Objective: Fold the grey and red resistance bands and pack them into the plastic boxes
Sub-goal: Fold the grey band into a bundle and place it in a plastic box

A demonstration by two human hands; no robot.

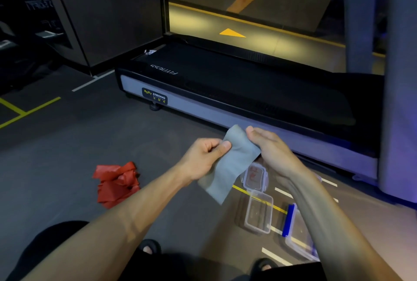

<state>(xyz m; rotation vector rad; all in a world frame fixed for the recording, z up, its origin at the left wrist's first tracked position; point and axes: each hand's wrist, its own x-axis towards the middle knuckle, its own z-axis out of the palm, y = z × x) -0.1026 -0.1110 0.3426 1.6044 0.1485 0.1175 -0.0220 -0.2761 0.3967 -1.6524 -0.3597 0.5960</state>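
Note:
A folded grey band hangs in the air between my hands. My left hand pinches its left edge with thumb and curled fingers. My right hand holds its upper right side, fingers laid along the band. The red band lies crumpled on the floor to the left. Below my hands stand an open clear plastic box, its lid beside it, and a second box with a blue clip partly hidden by my right forearm.
A black and grey treadmill runs across the view just beyond my hands. Its grey upright rises at the right. The dark floor carries yellow and white lines. My knees and feet show at the bottom edge.

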